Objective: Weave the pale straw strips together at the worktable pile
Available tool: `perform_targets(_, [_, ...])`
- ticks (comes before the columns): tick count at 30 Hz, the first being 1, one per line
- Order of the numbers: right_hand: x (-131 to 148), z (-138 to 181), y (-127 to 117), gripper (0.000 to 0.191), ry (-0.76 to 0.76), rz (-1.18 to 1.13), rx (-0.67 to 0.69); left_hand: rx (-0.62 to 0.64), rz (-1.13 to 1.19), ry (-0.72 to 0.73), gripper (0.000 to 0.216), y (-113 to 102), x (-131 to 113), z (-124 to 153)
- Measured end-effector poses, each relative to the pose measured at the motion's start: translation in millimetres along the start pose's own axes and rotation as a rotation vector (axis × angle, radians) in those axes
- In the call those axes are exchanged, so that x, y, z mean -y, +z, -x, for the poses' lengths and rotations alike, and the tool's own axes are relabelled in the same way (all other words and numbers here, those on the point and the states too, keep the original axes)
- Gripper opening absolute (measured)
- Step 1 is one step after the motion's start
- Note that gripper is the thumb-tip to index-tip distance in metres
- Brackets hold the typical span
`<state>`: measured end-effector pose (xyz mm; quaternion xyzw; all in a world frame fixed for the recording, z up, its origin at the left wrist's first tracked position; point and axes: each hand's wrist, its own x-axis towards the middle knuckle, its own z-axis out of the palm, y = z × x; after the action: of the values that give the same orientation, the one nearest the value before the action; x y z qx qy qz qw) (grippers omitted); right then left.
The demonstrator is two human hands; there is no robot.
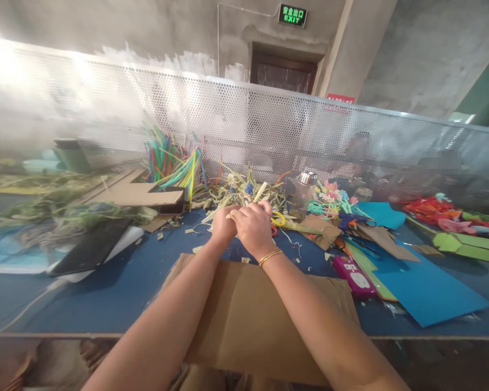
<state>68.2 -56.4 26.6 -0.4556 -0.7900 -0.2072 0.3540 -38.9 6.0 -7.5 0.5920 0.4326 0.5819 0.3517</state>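
Observation:
My left hand (224, 224) and my right hand (254, 227) are pressed together above the near part of the blue table. Both have their fingers curled, and what they hold, if anything, is hidden between them. A gold chain bracelet circles my right wrist. Just behind the hands lies a loose pile of pale dried-leaf strips (238, 187), and one pale strip (261, 191) rises right above my right hand. Beneath my forearms a brown cardboard sheet (256, 315) lies over the table's front edge. A yellow ring (279, 219) rests beside my right hand.
Bundled coloured pipe cleaners (163, 155) and cut cardboard (130, 190) stand at the left. A glass bottle (305, 193), blue sheets (427, 288) and a purple box (353, 278) are at the right. A perforated metal screen (212, 119) runs along the back.

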Motion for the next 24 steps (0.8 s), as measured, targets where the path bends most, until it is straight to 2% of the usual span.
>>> perform_targets(2, [-1.7, 1.0, 2.6, 0.025, 0.070, -0.059, -0.065, -0.079, 0.111, 0.006, 0.012, 0.5, 2.7, -3.8])
perform_targets(5, [-6.7, 3.7, 14.3, 0.034, 0.312, -0.118, -0.144, -0.174, 0.421, -0.128, 0.031, 0.9, 5.6, -10.4])
perform_targets(6, [-8.6, 4.7, 19.5, 0.037, 0.387, -0.125, -0.115, -0.169, 0.510, -0.165, 0.037, 1.1, 6.0, -11.9])
perform_targets(8, [-11.8, 6.0, 29.1, 0.037, 0.480, -0.135, 0.027, -0.113, 0.612, -0.196, 0.043, 1.9, 5.8, -12.9])
perform_targets(10, [-13.6, 6.2, 35.0, 0.033, 0.512, -0.150, 0.187, -0.051, 0.635, -0.203, 0.043, 3.4, 3.9, -11.0])
perform_targets(12, [-13.9, 5.3, 36.3, 0.035, 0.529, -0.170, 0.267, -0.006, 0.640, -0.221, 0.041, 5.0, 0.6, -7.3])
perform_targets(17, [-12.1, 2.6, 30.0, 0.037, 0.530, -0.235, 0.270, 0.044, 0.635, -0.308, 0.034, 5.5, -7.2, -0.2])
perform_targets(21, [-6.6, 2.1, 27.5, 0.033, 0.497, -0.235, 0.268, -0.004, 0.566, -0.309, 0.030, 1.9, -5.9, -2.0])
perform_targets(24, [-0.1, 2.4, 26.9, 0.031, 0.476, -0.258, 0.281, -0.084, 0.592, -0.316, 0.033, -1.3, -2.6, -5.3])
